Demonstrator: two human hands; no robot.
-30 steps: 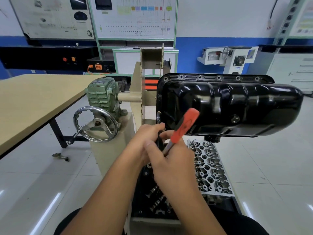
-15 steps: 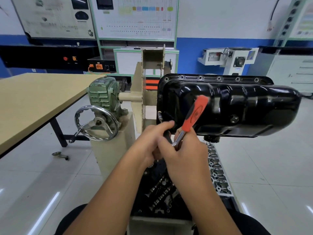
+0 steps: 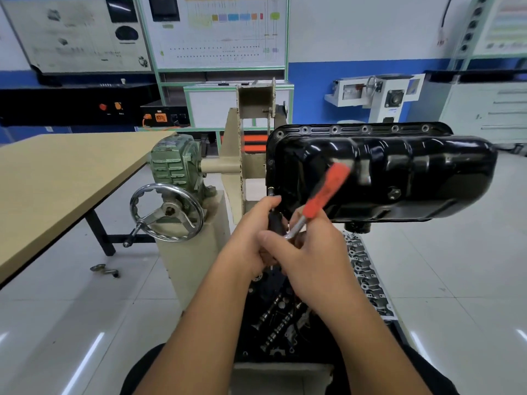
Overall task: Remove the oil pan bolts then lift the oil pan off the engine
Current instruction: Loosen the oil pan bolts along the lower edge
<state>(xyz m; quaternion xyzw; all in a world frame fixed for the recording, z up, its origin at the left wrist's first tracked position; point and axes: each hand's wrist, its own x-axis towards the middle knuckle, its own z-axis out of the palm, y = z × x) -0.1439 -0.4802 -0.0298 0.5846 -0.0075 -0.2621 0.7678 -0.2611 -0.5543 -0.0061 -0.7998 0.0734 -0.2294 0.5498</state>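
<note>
Two hands meet just below the near left corner of the oil pan (image 3: 382, 172). Your left hand (image 3: 251, 238) curls round the dark socket extension (image 3: 275, 220), which runs up toward a bolt (image 3: 271, 191) at the pan's left edge. Your right hand (image 3: 308, 252) grips the ratchet (image 3: 319, 195) at its metal neck; the orange handle slants up and right, across the front of the pan, slightly blurred. The black oil pan sits on the engine, held on the cream stand (image 3: 242, 166), with a row of flange bolts (image 3: 365, 129) visible along its far rim. Left of the stand: green gearbox (image 3: 174, 163) and steel handwheel (image 3: 166, 212). A cylinder head (image 3: 368, 280) lies on the floor at your right; loose camshafts (image 3: 273, 320) lie in a dark tray under your wrists. The wooden surface (image 3: 57, 178) stands well apart at left.
</note>
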